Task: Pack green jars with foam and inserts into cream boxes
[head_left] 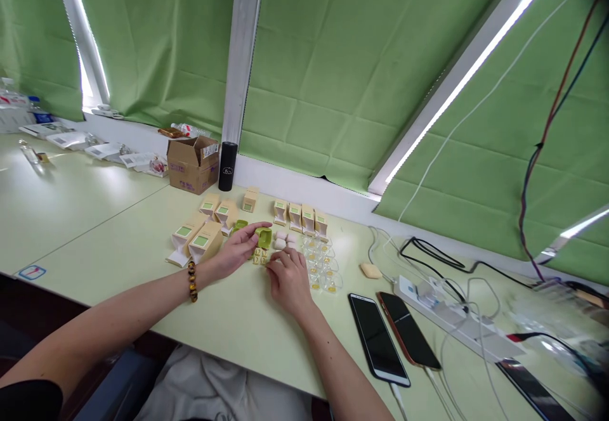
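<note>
Both hands work mid-tabletop (118,243), close together w/ small parts between them. Left hand (236,251), beaded bracelet (192,281) at wrist, fingers stretched out and loosely spread toward a small green case (264,237); fingertips touch or nearly touch it, can't tell which. Right hand (288,279) lies knuckles-up, fingers curled down just beside a tiny yellowish piece (259,257) on the tabletop; whether it pinches anything is hidden under the fingers.

Handling, judged: green case looks like hard molded plastic, light, stiff, smooth, prob. a bit slippery. Best taken across its two side walls, thumb vs. forefinger. Yellowish piece very small, likely needs a fingertip pinch or a slide to lift.

Around: small cardboard boxes (204,240) w/ green labels left of the case, a row of four more (301,216) behind, white pieces (280,241) and clear plastic trays (323,269) to the right. Two phones (378,338) and a power strip (457,319) further right.
</note>
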`<state>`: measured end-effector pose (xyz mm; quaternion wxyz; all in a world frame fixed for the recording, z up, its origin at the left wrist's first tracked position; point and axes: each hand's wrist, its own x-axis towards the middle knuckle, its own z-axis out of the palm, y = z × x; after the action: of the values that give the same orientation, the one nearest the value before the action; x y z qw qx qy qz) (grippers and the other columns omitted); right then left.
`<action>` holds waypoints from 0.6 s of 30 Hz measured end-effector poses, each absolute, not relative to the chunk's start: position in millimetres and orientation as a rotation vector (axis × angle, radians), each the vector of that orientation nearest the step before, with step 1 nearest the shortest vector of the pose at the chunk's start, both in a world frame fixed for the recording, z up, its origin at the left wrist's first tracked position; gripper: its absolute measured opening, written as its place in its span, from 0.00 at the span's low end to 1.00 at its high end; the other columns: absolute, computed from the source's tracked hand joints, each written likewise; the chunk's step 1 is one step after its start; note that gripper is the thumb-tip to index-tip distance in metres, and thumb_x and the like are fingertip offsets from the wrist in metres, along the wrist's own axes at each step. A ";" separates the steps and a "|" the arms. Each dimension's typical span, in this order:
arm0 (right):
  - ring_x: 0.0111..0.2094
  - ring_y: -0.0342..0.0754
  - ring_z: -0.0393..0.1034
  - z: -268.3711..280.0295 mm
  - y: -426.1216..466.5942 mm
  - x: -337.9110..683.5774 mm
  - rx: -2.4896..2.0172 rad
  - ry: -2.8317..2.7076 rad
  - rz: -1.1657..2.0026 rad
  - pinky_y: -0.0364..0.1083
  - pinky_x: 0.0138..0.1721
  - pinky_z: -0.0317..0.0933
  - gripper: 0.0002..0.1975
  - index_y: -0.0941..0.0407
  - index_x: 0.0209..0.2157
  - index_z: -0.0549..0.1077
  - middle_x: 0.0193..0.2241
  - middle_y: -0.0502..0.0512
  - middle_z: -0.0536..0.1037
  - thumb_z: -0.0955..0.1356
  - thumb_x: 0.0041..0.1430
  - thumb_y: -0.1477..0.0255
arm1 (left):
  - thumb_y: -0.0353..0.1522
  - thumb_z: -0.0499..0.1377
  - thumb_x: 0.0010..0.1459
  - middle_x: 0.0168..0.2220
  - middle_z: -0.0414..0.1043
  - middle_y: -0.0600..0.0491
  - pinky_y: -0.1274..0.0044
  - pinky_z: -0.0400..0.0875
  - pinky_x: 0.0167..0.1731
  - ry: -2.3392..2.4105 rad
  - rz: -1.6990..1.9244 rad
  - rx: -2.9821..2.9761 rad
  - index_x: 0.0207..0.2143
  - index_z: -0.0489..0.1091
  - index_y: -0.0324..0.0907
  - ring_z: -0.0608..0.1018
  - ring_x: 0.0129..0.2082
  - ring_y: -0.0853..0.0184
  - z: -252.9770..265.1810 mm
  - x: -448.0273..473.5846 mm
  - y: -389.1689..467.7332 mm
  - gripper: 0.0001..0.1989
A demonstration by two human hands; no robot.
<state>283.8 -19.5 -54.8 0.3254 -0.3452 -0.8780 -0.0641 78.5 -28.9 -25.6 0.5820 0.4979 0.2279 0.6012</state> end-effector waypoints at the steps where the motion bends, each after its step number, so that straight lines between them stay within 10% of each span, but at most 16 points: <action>1: 0.51 0.56 0.66 -55.5 -20.0 283.4 -0.894 -2.341 -0.188 0.54 0.51 0.55 0.09 0.52 0.38 0.81 0.45 0.56 0.82 0.69 0.64 0.77 | 0.35 0.66 0.65 0.41 0.75 0.49 0.78 0.70 0.42 0.477 1.388 1.074 0.59 0.75 0.41 0.74 0.40 0.68 -26.4 78.5 -27.3 0.21; 18: 0.56 0.58 0.65 -64.6 -19.1 278.4 -0.883 -2.574 -0.417 0.56 0.56 0.52 0.12 0.55 0.43 0.78 0.47 0.59 0.81 0.69 0.61 0.83 | 0.34 0.64 0.67 0.44 0.76 0.46 0.71 0.72 0.44 0.334 1.376 0.884 0.57 0.74 0.39 0.78 0.38 0.66 -38.6 76.6 -17.9 0.18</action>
<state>278.4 -19.1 -64.6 0.1931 -0.3148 -0.9174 -0.1485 76.6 -17.9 -38.6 0.6713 0.3925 0.1484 0.6110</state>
